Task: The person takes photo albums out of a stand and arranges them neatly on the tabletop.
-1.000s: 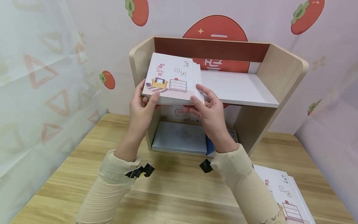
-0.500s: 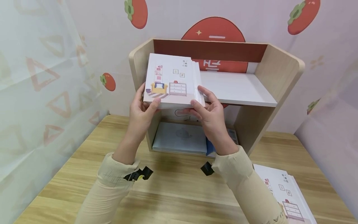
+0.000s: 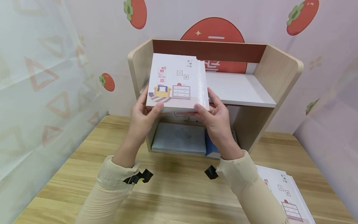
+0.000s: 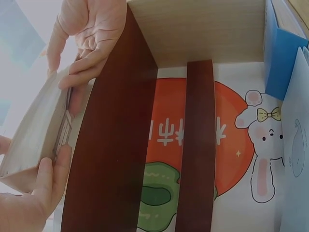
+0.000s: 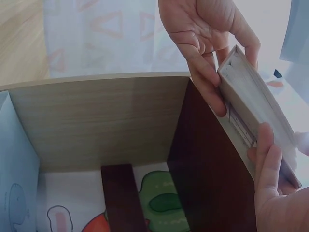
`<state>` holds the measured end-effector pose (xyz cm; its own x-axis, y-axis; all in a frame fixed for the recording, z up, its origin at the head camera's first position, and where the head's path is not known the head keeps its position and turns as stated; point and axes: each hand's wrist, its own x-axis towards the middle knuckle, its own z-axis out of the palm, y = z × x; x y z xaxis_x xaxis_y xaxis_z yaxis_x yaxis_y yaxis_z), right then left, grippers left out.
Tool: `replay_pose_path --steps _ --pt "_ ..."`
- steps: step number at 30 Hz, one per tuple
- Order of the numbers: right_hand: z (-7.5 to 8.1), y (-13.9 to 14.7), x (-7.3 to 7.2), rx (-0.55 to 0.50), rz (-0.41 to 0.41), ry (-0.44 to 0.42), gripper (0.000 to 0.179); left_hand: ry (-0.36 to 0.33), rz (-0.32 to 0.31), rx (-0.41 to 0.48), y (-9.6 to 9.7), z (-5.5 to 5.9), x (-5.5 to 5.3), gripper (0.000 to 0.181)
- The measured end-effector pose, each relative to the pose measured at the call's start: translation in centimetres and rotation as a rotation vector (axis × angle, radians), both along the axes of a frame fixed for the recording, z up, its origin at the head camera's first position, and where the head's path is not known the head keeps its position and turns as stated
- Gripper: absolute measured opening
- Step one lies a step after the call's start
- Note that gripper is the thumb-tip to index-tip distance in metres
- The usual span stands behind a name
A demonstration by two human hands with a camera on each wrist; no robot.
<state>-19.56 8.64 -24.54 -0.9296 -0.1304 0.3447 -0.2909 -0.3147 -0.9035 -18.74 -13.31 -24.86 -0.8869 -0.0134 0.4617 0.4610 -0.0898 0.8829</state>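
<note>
Left grip (image 3: pixel 142 119) and right grip (image 3: pixel 218 120) pinch one thick white illustrated book (image 3: pixel 174 77).
Left wrist view alone shows one printed white rabbit face (image 4: pixel 265 136), at 3 o'clock.

A pale blue book (image 3: pixel 179 138) lies just left of a darker blue item (image 3: pixel 211 146). Beyond the wood-grained worktop (image 3: pixel 167 194), red fruits (image 3: pixel 139 14) pattern the far backdrop (image 3: pixel 265 15); triangles mark the left curtain (image 3: pixel 25 109).

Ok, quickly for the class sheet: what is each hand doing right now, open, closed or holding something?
Left hand: holding the white illustrated book near its left edge.
Right hand: holding the same book near its right edge.
</note>
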Motion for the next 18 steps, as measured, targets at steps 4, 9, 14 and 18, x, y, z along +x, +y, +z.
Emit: replay_pose_path --steps 4,9,14,18 --pt "-0.1 0.1 0.3 0.004 0.004 0.006 0.07 0.007 -0.004 -0.01 0.0 -0.2 0.1 0.072" --pt "-0.2 0.4 0.7 0.013 0.01 0.008 0.069 0.024 -0.005 -0.024 0.1 -0.2 0.5 0.074" --pt "-0.4 0.9 1.1 0.036 0.029 0.029 0.068 0.031 -0.024 -0.031 0.1 -0.3 0.9 0.076" --pt "-0.6 1.3 1.3 0.052 0.051 0.057 0.068 0.015 -0.053 -0.041 0.1 -0.3 1.2 0.077"
